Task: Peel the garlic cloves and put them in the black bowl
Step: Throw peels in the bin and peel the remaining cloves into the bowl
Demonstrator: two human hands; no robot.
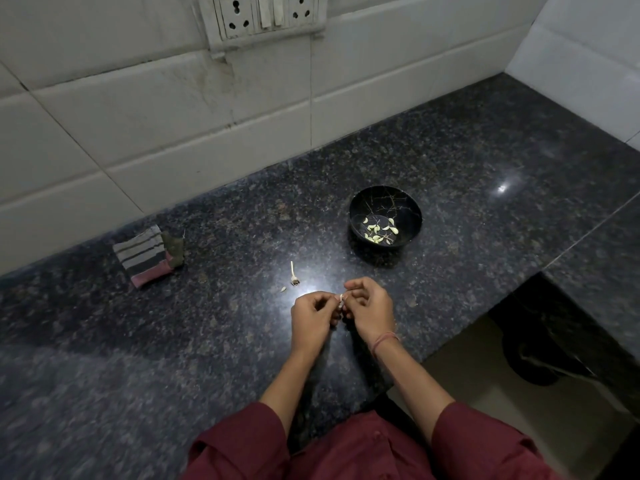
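A small pale garlic clove (341, 302) is pinched between the fingertips of both hands, just above the dark granite counter (207, 341). My left hand (313, 317) holds it from the left with curled fingers. My right hand (369, 306) pinches it from the right. The black bowl (408, 206) stands beyond the hands, slightly to the right, with several peeled cloves (379, 231) lying in its bottom. A bare garlic stem with its root end (293, 273) and a small scrap of garlic (283, 289) lie on the counter just left of the hands.
A folded striped cloth (147, 255) lies at the left near the tiled wall (156, 133). A socket panel (263, 15) is on the wall above. The counter's edge drops off at the right, where a dark round object (540, 358) sits on the floor below.
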